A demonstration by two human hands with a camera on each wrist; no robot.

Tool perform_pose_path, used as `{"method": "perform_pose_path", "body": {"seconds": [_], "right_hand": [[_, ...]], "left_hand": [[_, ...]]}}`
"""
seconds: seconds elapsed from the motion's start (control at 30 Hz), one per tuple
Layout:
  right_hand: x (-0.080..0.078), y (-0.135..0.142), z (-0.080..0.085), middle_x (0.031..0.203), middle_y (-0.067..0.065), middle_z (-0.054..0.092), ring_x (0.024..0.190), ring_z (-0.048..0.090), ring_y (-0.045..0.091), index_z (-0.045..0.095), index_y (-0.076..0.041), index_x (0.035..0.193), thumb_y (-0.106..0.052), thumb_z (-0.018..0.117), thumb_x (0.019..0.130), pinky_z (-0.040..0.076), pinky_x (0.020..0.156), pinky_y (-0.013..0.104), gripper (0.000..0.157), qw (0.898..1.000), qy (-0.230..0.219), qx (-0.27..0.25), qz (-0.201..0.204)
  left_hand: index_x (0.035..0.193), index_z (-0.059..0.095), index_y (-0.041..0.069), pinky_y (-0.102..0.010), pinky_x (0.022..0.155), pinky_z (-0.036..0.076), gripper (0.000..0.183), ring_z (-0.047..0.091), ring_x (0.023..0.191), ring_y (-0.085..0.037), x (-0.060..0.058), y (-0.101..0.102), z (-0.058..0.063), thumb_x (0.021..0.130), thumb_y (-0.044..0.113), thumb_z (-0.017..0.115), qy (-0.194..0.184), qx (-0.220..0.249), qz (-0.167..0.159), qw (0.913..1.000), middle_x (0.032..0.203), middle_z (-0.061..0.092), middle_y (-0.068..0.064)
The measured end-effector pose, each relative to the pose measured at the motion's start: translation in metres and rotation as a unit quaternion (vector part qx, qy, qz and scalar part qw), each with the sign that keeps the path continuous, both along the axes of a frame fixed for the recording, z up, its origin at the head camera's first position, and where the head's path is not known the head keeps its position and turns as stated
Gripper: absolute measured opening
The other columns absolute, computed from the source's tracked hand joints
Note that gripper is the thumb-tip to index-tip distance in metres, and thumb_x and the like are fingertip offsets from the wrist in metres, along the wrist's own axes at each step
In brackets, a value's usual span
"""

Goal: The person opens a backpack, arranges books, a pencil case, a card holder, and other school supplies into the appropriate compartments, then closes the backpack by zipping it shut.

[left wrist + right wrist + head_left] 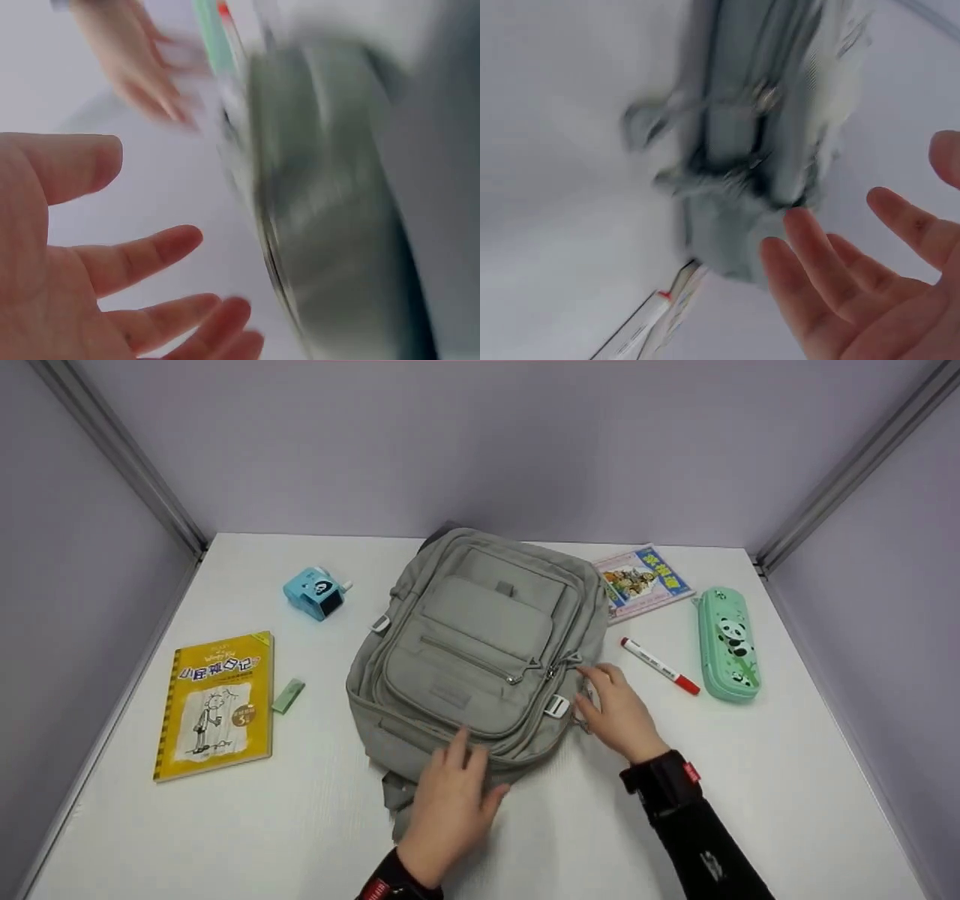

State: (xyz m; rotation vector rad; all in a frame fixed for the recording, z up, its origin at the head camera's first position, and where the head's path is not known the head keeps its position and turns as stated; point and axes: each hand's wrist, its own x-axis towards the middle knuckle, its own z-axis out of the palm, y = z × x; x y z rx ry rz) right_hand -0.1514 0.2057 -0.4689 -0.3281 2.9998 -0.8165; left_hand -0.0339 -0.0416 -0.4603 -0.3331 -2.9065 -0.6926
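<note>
A grey-green backpack (480, 660) lies on its back on the white table, its front pocket facing up. My left hand (454, 799) is over its near edge with the fingers spread; in the left wrist view the left hand (97, 255) holds nothing and the blurred backpack (322, 202) is beside it. At the backpack's right side, near the zipper pulls and a white buckle (556, 706), is my right hand (621, 712). In the right wrist view that right hand (870, 300) has loosely extended fingers, nothing between them, close to the blurred bag side.
Left of the bag are a blue pencil sharpener (315, 592), a yellow book (217, 705) and a green eraser (288, 696). On the right are a colourful booklet (649, 581) partly under the bag, a red-capped marker (660, 666) and a green panda pencil case (727, 645). Grey partitions surround the table.
</note>
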Motion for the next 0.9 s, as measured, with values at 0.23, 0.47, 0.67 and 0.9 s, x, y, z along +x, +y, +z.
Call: {"method": "perform_pose_path", "body": {"seconds": [0.23, 0.47, 0.67, 0.9], "right_hand": [[-0.037, 0.012, -0.009, 0.162, 0.031, 0.012, 0.108, 0.056, 0.057, 0.036, -0.016, 0.153, -0.006, 0.054, 0.09, 0.049, 0.068, 0.052, 0.067, 0.997, -0.064, 0.052, 0.006], [-0.033, 0.01, -0.017, 0.163, 0.024, 0.02, 0.114, 0.054, 0.055, 0.052, -0.011, 0.139, -0.013, 0.061, 0.093, 0.052, 0.074, 0.06, 0.048, 0.996, -0.02, 0.086, -0.004], [-0.024, 0.007, -0.027, 0.151, 0.019, 0.045, 0.104, 0.059, 0.05, 0.055, -0.009, 0.127, -0.015, 0.064, 0.091, 0.053, 0.074, 0.058, 0.037, 0.995, 0.018, 0.099, 0.013], [-0.008, 0.001, -0.029, 0.13, 0.019, 0.06, 0.096, 0.066, 0.043, 0.054, -0.008, 0.13, -0.016, 0.066, 0.091, 0.054, 0.078, 0.055, 0.041, 0.995, 0.025, 0.091, 0.012]], "left_hand": [[0.128, 0.062, 0.009, -0.042, 0.071, 0.053, 0.055, 0.06, 0.098, -0.032, 0.011, 0.019, -0.021, 0.084, 0.039, 0.076, -0.07, -0.051, -0.101, 0.9911, 0.154, 0.039, -0.021], [0.126, 0.059, 0.002, -0.048, 0.082, 0.055, 0.053, 0.057, 0.11, -0.038, 0.005, 0.012, -0.031, 0.085, 0.031, 0.076, -0.067, -0.028, -0.068, 0.995, 0.151, 0.041, -0.022], [0.123, 0.06, -0.002, -0.051, 0.087, 0.053, 0.053, 0.057, 0.112, -0.039, -0.001, 0.002, -0.033, 0.084, 0.027, 0.078, -0.048, -0.033, -0.022, 0.9981, 0.149, 0.042, -0.025], [0.115, 0.059, -0.006, -0.052, 0.092, 0.051, 0.048, 0.057, 0.114, -0.042, -0.01, -0.014, -0.037, 0.082, 0.023, 0.079, -0.024, -0.013, 0.016, 0.9995, 0.151, 0.038, -0.031]]}}
